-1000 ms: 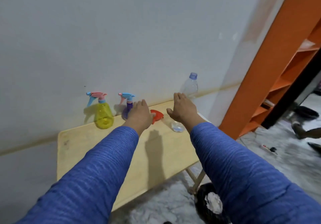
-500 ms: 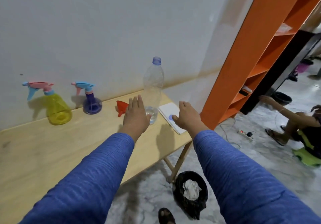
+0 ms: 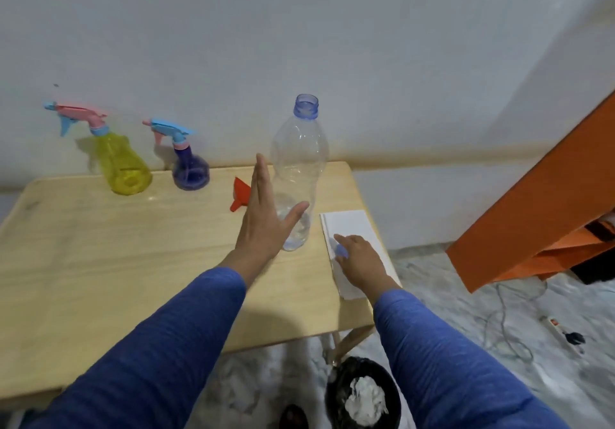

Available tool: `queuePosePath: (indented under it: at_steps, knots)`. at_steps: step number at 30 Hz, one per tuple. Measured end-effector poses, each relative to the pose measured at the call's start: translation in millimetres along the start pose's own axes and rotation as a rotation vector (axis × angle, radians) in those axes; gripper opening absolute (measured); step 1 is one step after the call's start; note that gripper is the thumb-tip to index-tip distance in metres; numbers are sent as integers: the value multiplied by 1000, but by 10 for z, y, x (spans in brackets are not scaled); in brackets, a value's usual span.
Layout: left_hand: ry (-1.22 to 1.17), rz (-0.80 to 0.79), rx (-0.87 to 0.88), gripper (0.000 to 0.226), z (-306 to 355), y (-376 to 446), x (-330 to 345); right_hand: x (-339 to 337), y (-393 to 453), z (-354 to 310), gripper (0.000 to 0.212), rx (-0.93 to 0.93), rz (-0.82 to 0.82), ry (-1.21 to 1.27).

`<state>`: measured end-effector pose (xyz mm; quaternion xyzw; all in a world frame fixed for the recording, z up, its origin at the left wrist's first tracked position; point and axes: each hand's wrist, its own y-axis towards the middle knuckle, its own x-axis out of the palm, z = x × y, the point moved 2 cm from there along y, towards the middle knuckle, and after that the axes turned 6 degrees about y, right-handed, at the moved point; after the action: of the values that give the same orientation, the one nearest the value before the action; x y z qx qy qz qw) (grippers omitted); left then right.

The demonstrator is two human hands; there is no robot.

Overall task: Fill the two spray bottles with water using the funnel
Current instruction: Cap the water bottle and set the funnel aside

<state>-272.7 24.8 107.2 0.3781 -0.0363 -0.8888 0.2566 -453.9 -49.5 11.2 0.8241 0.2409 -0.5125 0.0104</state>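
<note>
Left hand (image 3: 263, 225) is spread, fingers (image 3: 258, 179) straight and released, thumb out toward the clear water bottle (image 3: 298, 175), which stands upright and uncapped just past the palm with a little water at the bottom; whether skin touches plastic cannot be told. Right hand (image 3: 361, 262) rests on the white paper (image 3: 349, 225) at the counter (image 3: 100, 255) edge, fingers pinching the blue cap (image 3: 341, 250). Red funnel (image 3: 240, 198) lies on its side just behind the left fingers. Purple spray bottle (image 3: 189, 169) stands farther left of them, yellow spray bottle (image 3: 124, 165) beyond that, both capped with spray heads on, near the wall. Black bin (image 3: 362, 392) with white trash sits on the floor below the right forearm.
</note>
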Motion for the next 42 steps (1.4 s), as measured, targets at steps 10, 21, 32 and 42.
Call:
queuePosePath:
  at_steps: [10, 21, 32, 42]
  knots:
    - [-29, 62, 41, 100, -27, 135, 92, -50, 252, 48, 37, -77, 74, 112]
    - [-156, 177, 136, 106, 394, 529, -245, -1801, 268, -1339, 30, -563, 201, 1002]
    - [-117, 104, 107, 87, 339, 584, -235, -2217, 45, -1825, 34, -775, 68, 184]
    - [-132, 132, 125, 70, 357, 550, -219, -2195, 90, -1911, 42, -647, 141, 34]
